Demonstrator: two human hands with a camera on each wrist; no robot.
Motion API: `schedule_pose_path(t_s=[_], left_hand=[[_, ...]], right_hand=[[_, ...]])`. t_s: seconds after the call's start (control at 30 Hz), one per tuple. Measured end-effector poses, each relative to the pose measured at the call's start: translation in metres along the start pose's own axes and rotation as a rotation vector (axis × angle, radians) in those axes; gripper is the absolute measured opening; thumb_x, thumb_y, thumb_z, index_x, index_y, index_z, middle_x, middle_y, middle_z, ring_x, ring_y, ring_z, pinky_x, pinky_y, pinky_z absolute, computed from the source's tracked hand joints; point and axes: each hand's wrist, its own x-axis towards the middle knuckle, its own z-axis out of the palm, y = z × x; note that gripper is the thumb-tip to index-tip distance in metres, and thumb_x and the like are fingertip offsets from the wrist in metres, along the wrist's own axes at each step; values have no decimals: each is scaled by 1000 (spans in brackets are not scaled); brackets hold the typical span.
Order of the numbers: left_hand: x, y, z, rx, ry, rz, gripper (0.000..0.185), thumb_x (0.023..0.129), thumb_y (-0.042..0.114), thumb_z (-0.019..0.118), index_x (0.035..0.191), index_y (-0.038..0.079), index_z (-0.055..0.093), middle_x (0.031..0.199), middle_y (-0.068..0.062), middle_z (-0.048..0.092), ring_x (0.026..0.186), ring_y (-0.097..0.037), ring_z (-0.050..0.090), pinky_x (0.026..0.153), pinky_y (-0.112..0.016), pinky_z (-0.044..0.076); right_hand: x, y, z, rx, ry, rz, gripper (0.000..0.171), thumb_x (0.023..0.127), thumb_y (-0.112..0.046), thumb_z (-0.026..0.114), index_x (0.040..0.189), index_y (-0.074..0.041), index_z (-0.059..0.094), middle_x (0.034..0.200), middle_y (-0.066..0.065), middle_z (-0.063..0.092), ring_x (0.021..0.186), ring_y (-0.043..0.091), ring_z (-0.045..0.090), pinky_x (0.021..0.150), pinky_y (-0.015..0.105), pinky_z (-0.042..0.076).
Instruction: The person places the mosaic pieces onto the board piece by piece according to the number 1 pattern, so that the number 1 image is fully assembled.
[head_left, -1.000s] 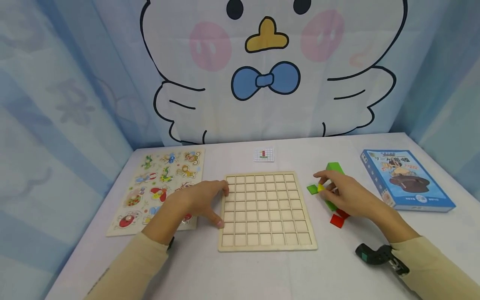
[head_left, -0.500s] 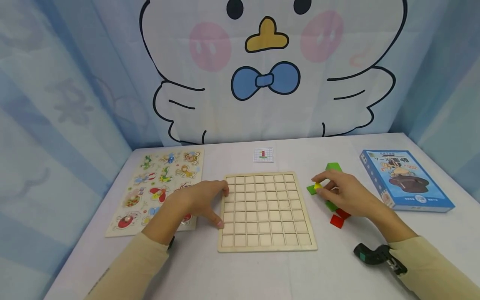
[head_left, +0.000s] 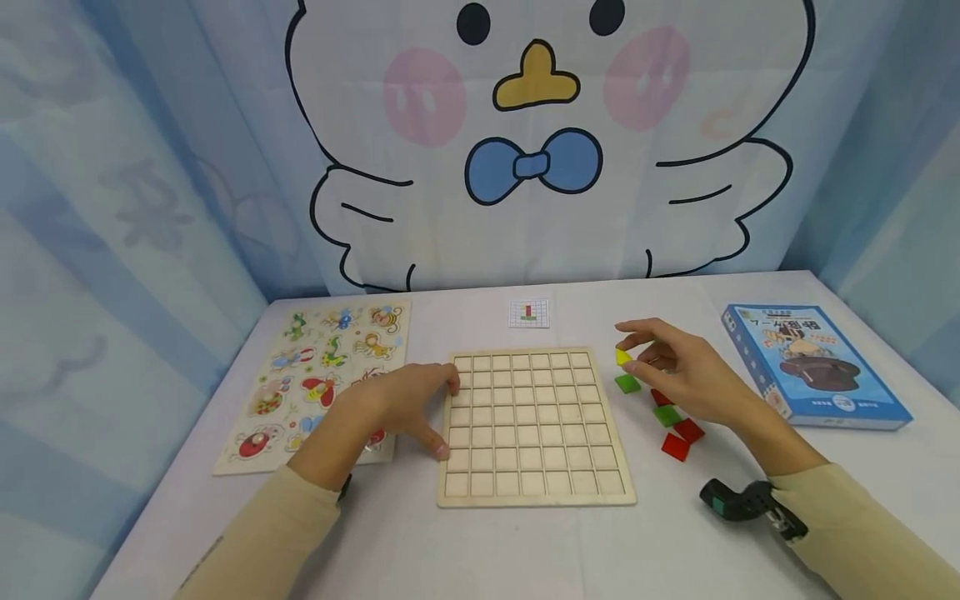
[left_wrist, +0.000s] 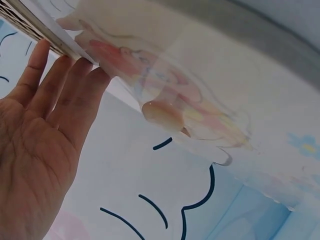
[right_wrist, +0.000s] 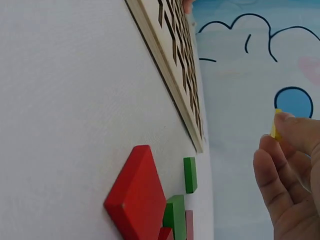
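Note:
A yellow piece (head_left: pixel 622 356) is pinched between the thumb and fingers of my right hand (head_left: pixel 686 371), raised above the table in the right wrist view. My left hand (head_left: pixel 393 407) rests at the left edge of a wooden grid board (head_left: pixel 537 433), thumb near the front and fingers farther back. In the left wrist view its fingers lie nearly straight against the board's edge. Below and beside the right hand are green and red tiles, among them a green tile (head_left: pixel 627 383) near the board, another green tile (head_left: pixel 667 416) and a red tile (head_left: pixel 676 447).
A small pattern card (head_left: pixel 528 313) lies behind the board. An animal puzzle board (head_left: pixel 311 379) is at the left, partly under the left forearm. At the right stands a blue box (head_left: pixel 817 362). A printed curtain (head_left: pixel 532 225) hangs behind the table.
My right hand has lifted the yellow piece up and slightly away from the tiles, uncovering a red tile. The green block behind the hand is now out of sight. My left hand stays put.

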Motion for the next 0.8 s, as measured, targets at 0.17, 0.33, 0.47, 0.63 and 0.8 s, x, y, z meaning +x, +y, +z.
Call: schedule_pose_path(t_s=[0.17, 0.33, 0.47, 0.63, 0.8], left_hand=[[0, -1, 0, 2, -3, -8, 76, 67, 45, 96, 127, 26, 53, 146, -2, 54, 130, -18, 50, 112, -45, 41], [0, -2, 0, -7, -2, -11, 76, 68, 45, 96, 127, 27, 53, 147, -2, 53, 130, -18, 50, 111, -45, 42], [-1, -2, 1, -13, 2, -11, 75, 68, 45, 96, 127, 28, 53, 147, -3, 53, 131, -19, 51, 110, -44, 43], [-2, -2, 2, -28, -6, -20, 74, 68, 45, 96, 127, 29, 53, 148, -3, 53, 130, -19, 51, 111, -45, 42], [-3, -4, 3, -32, -6, -16, 71, 68, 47, 95, 122, 28, 52, 142, -1, 55, 123, -16, 52, 109, -43, 43]], right_hand=[[9, -6, 3, 52, -13, -50, 50, 96, -5, 72, 143, -14, 55, 118, 7, 69, 91, 12, 67, 85, 12, 51], [21, -10, 7, 48, -31, -85, 50, 97, -7, 71, 143, -16, 55, 120, 5, 69, 97, 16, 67, 86, 19, 53], [32, -14, 10, 48, -56, -94, 51, 96, -9, 72, 143, -17, 55, 120, 3, 69, 100, 17, 68, 88, 26, 55], [44, -17, 15, 74, -81, -123, 52, 95, -11, 75, 142, -16, 56, 118, 3, 70, 99, 17, 69, 87, 35, 57], [57, -22, 22, 112, -116, -151, 50, 94, -10, 75, 140, -16, 57, 118, 3, 71, 100, 16, 69, 87, 33, 57]])
